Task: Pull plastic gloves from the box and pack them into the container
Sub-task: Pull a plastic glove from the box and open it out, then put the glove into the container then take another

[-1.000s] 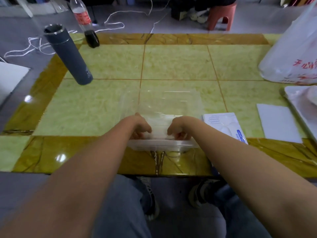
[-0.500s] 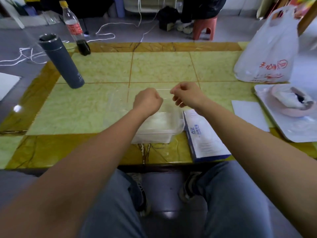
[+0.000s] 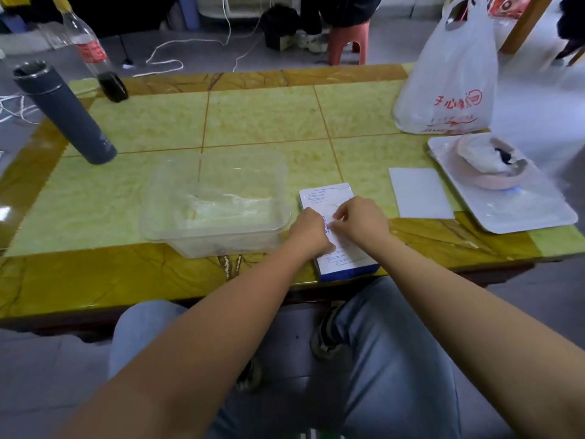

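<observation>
Yellow-green tiles cover the bench, with a grey flask by its left edge and a white plastic bag at the far-right corner. Near the front edge sits the clear container with crumpled gloves inside, and the glove box is just to its right. I see the left hand and right hand both on the box top, fingers curled down; whether they pinch a glove I cannot tell.

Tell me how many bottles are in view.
2: a grey insulated flask at the left, and a clear red-labelled plastic bottle behind it. None seems hidden.
</observation>
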The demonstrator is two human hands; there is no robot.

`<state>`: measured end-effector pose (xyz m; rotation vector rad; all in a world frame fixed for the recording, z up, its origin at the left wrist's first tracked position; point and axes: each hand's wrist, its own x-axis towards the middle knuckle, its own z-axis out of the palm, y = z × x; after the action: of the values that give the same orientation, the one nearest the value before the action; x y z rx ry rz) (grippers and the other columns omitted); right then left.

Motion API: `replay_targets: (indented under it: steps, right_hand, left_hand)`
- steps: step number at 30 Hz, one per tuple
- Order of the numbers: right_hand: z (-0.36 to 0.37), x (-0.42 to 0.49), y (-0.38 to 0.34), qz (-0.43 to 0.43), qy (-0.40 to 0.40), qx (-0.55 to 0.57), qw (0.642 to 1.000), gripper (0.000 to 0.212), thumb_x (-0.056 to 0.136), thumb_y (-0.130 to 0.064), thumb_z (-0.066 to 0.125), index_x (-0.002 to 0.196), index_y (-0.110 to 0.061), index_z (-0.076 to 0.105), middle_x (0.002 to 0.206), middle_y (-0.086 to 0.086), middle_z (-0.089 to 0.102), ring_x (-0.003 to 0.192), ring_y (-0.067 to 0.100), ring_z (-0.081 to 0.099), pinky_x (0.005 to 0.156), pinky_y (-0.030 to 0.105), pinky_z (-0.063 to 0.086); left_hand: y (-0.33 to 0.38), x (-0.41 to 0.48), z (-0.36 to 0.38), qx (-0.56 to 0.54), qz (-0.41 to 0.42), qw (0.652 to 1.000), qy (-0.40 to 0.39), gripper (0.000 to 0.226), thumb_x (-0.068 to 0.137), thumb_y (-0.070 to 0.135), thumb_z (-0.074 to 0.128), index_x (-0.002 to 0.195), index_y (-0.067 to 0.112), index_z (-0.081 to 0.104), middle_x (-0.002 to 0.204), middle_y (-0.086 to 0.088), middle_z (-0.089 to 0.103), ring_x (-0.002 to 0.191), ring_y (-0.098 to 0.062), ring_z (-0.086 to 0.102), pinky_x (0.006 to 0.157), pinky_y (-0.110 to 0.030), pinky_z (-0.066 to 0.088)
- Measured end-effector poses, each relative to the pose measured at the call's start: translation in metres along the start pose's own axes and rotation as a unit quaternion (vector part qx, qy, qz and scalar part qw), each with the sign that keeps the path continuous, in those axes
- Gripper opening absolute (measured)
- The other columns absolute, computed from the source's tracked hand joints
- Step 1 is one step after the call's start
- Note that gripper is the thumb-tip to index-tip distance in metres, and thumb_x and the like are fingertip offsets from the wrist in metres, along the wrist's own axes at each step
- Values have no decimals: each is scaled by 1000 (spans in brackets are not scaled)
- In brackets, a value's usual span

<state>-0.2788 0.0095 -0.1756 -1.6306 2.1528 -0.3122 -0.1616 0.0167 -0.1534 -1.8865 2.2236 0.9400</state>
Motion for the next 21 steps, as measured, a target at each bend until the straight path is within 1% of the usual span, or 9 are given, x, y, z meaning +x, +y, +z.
replay_targets:
  steps: [1,3,4,7,11,14,16,18,21]
  right_hand:
    - [1,1,-1,5,6,9,1000,2,80,-21,70,80,-19,72,85,-1,70,81,21,65,60,24,41]
    - [2,3,0,4,13,53,999,20,78,-12,62,59,-17,61,63,0,59,63,22,55,50,24,35]
    - [0,4,2,-5,13,96,995,22,78,-10,61,57,-15,59,58,-1,53,61,21,50,51,25,36]
    - [-7,1,11,-32,21,231,972,9,81,-8,69,75,-2,72,66,-6,62,63,7,54,64,25,46]
    - [-5,-4,22,-16,43,211,976,19,81,-21,75,92,-9,65,82,-2,62,70,9,53,69,26,42]
    - [-9,-4,20,-11,11,81,997,22,78,-24,76,75,-16,56,73,-5,55,70,15,52,59,25,37]
    - [-12,-3,18,-17,16,108,994,31,81,-17,71,58,-19,50,60,-9,51,62,13,50,51,20,34]
    - [-13,-4,15,-52,16,163,985,28,83,-13,71,60,-18,57,61,-9,55,63,10,51,52,14,37]
    - [-10,-7,16,-77,43,262,961,9,85,-11,71,77,-10,67,72,-1,62,65,9,52,57,6,39]
  left_hand:
    - [-1,0,1,2,5,1000,8,53,85,25,70,124,1,43,129,-13,49,113,-27,54,77,-28,40]
    - [-2,1,1,1,4,1000,18,57,83,27,72,124,2,42,129,-12,50,113,-26,54,77,-28,40]
    - [-3,3,1,0,4,1000,20,57,83,28,73,124,2,42,129,-12,50,113,-26,54,77,-28,41]
    - [-4,6,3,-8,-1,1000,27,57,84,30,72,124,1,42,128,-11,50,111,-25,55,74,-27,39]
    - [-2,9,5,-16,-9,999,31,61,84,31,72,127,0,41,130,-12,49,113,-25,54,76,-27,39]
    - [-2,14,10,-55,-23,998,34,82,80,34,75,140,3,30,132,-11,49,115,-26,54,74,-27,40]
    - [-4,16,14,-90,-27,995,24,108,74,44,77,152,12,10,138,-12,43,119,-28,52,77,-29,39]
    - [-5,16,16,-87,-22,996,18,116,72,52,76,155,20,2,144,-12,34,123,-28,49,81,-29,39]
    - [-9,20,17,-76,-19,997,23,115,70,53,78,154,20,6,145,-11,35,123,-26,49,80,-30,40]
